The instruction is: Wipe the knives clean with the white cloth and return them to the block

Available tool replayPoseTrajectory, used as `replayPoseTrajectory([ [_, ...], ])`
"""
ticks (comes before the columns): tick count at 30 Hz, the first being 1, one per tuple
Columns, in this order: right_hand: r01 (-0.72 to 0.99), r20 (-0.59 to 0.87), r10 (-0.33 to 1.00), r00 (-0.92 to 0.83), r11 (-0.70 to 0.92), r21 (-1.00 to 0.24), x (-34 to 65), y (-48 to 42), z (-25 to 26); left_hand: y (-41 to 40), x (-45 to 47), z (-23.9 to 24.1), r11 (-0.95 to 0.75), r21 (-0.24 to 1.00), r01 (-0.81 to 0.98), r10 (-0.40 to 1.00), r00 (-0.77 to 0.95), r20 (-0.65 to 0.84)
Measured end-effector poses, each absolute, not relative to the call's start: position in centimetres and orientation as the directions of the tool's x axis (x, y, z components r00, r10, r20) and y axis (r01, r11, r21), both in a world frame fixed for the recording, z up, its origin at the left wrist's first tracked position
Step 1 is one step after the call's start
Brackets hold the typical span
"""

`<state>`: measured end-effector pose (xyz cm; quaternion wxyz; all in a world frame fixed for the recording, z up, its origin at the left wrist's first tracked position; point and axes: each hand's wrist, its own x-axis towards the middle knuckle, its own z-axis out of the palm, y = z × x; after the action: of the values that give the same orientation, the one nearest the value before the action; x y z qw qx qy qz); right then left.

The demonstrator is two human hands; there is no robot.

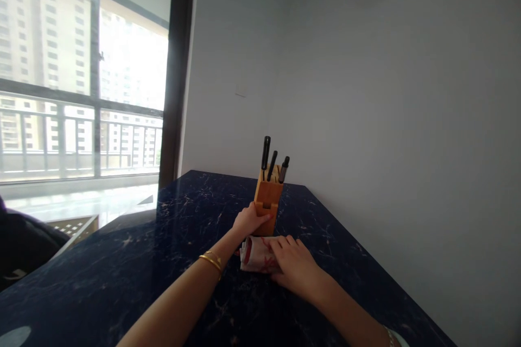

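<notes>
A wooden knife block (268, 195) stands upright on the dark blue table, with black-handled knives (266, 152) in its top slots and what looks like a sharpening rod (284, 169) at its right. My left hand (249, 220) grips the block's lower left side, its thumb across the front face. Just in front of the block lies a folded cloth (257, 256), whitish with red marks. Over the cloth's right end is my right hand (296, 265), fingers curved across its top and thumb at its near side.
The dark blue marble-patterned table (203, 211) meets a grey wall (386, 119) at the right and back. To the left are a window (130, 81) and a black item (24, 244) beside the table edge. A pale round patch (15, 336) shows at the near left.
</notes>
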<state>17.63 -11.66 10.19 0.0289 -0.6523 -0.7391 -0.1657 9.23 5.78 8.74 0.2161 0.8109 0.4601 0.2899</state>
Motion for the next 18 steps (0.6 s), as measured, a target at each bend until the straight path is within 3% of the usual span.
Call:
replayPoseTrajectory([
  [6, 0.959, 0.324, 0.933, -0.156, 0.066, 0.274, 17.6, -11.1, 9.9, 4.0, 11.7, 9.0, -0.447, 0.593, 0.670, 0.892, 0.383, 0.240],
  [12, 0.968, 0.384, 0.908, -0.164, 0.074, 0.239, 17.6, -11.3, 9.3, 3.1, 11.5, 9.6, -0.449, 0.567, 0.690, 0.892, 0.384, 0.239],
  [15, 0.984, 0.358, 0.918, -0.171, 0.142, 0.107, 18.6, -11.2, 9.8, 3.0, 11.4, 9.7, -0.455, 0.556, 0.696, 0.890, 0.386, 0.244],
  [18, 0.971, 0.265, 0.958, -0.111, 0.162, -0.178, 21.1, -10.2, 10.8, 3.0, 11.5, 9.5, -0.457, 0.547, 0.701, 0.889, 0.384, 0.250],
])
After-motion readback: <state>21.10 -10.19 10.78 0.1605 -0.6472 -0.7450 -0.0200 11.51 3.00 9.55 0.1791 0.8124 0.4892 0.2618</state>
